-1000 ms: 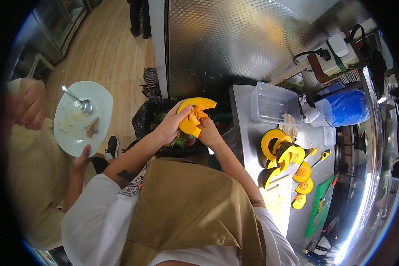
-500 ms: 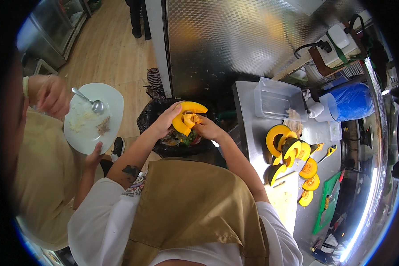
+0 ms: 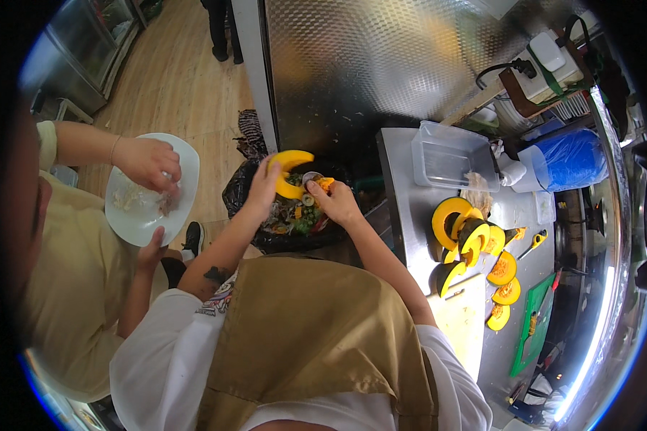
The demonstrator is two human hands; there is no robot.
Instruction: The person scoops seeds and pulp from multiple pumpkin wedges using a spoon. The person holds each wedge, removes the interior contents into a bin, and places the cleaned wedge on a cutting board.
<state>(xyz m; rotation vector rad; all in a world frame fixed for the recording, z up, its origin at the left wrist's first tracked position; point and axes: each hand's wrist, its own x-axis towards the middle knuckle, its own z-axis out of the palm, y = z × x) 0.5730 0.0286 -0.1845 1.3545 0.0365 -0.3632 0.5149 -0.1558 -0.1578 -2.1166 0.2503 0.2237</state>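
My left hand (image 3: 263, 188) is closed around a curved wedge of yellow-orange pumpkin (image 3: 295, 156), held over a bin lined with a black bag (image 3: 237, 190). Close to its inner curve, my right hand (image 3: 340, 205) is closed on a small grey, rounded metal piece that looks like a spoon (image 3: 310, 177). Orange pumpkin pulp (image 3: 326, 184) shows beside those fingers. Most of the spoon is hidden by the hand. Below both hands, vegetable scraps (image 3: 305, 217) lie in the bin.
On the steel counter (image 3: 404, 165) at right are several pumpkin pieces (image 3: 449, 215), a white cutting board (image 3: 459, 320), a clear container (image 3: 453, 161), a yellow-handled peeler (image 3: 539, 239) and a green board (image 3: 530, 327). At left, a co-worker's hands (image 3: 149, 164) are at a white plate (image 3: 183, 215).
The pumpkin wedge has moved left with my left hand, and its hollow now looks scraped. My right hand has come away with pulp. The co-worker's hand has moved onto the plate.
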